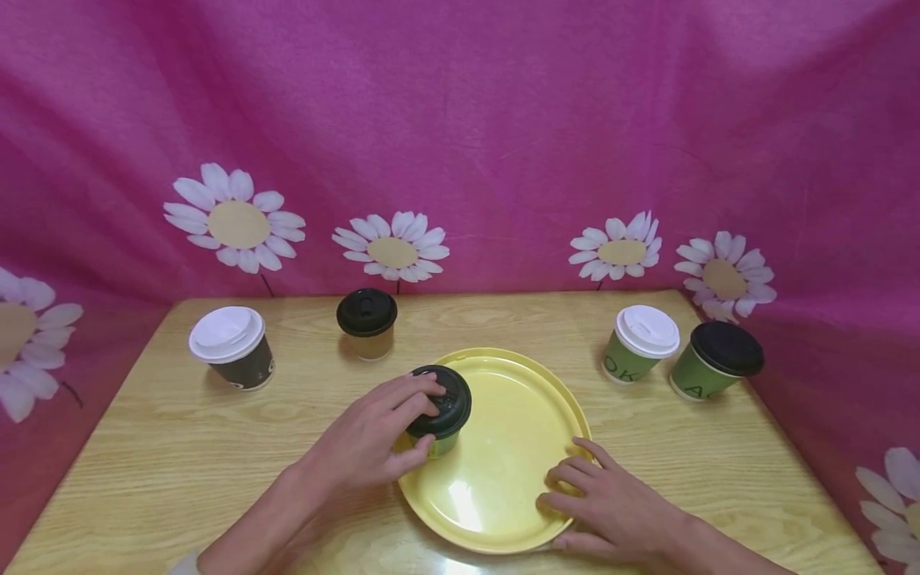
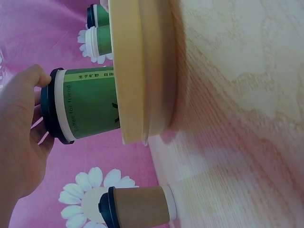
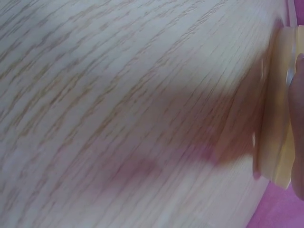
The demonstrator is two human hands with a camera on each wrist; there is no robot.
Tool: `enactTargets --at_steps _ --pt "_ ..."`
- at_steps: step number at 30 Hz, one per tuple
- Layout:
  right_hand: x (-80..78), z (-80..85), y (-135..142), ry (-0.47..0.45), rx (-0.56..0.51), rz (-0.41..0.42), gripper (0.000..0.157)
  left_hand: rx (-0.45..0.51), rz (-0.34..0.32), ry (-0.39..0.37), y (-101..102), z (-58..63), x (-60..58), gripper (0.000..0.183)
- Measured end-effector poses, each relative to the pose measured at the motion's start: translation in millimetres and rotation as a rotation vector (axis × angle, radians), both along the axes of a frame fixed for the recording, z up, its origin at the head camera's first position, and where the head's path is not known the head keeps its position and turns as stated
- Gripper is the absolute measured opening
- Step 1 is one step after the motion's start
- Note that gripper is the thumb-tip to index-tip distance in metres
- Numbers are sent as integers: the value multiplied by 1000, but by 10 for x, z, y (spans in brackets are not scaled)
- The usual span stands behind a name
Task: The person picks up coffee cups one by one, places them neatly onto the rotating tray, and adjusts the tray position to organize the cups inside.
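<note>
Near the left rim of a round yellow tray (image 1: 513,431) stands a green paper coffee cup (image 2: 90,104) with a black lid (image 1: 454,403). My left hand (image 1: 377,435) grips the cup from above, its fingers over the lid and the thumb low on the near side. In the left wrist view the cup's base meets the tray's raised rim, which hides the bottom. My right hand (image 1: 611,499) holds the tray's right edge, fingers over the rim and thumb along the outside. The right wrist view catches only part of this hand (image 3: 298,128) against the tray's side (image 3: 273,118).
A black cup with a white lid (image 1: 233,347) stands at the left, and a brown cup with a black lid (image 1: 368,323) behind the tray. Two green cups, one white-lidded (image 1: 640,343) and one black-lidded (image 1: 715,361), stand at the right. A pink daisy-patterned cloth (image 1: 503,160) surrounds the wooden table (image 1: 165,447).
</note>
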State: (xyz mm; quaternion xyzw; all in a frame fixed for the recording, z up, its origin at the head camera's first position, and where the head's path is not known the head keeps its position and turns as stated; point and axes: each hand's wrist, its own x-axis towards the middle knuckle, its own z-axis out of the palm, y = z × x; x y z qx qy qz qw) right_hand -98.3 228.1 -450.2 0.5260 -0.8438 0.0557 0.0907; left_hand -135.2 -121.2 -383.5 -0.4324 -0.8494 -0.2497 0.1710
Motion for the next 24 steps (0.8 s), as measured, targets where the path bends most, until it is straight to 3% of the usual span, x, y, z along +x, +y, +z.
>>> enactTargets --at_steps 16,20,24 --pt "3 -13 10 -13 -14 1 36 -17 11 16 5 11 10 25" --pt "10 -19 3 -11 -19 2 36 33 32 29 -26 2 16 33" --pt "26 -19 -4 -20 -17 -6 36 152 117 32 -136 -27 10 35"
